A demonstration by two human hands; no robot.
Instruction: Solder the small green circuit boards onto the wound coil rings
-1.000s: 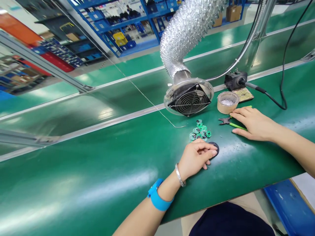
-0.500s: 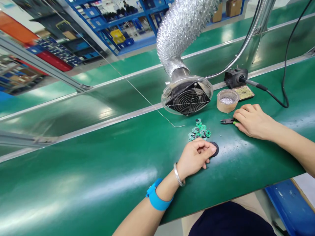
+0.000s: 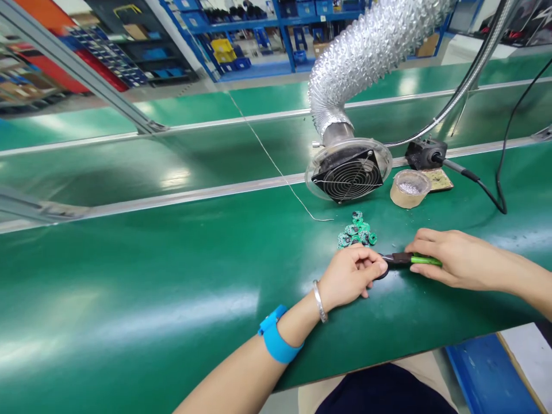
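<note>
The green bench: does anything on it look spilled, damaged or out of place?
Small grey specks are scattered on the mat below the right hand, like debris. The green boards lie in a loose heap. Nothing looks damaged.

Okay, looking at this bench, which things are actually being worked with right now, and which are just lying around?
In use:
left hand
black disc
right hand
green-handled cutters

Lying about:
pile of green circuit boards
tape roll
extractor fan
soldering iron stand

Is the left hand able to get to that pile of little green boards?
Probably yes. The left hand rests on the green bench just below the pile of little green boards, and nothing lies between them.
</note>
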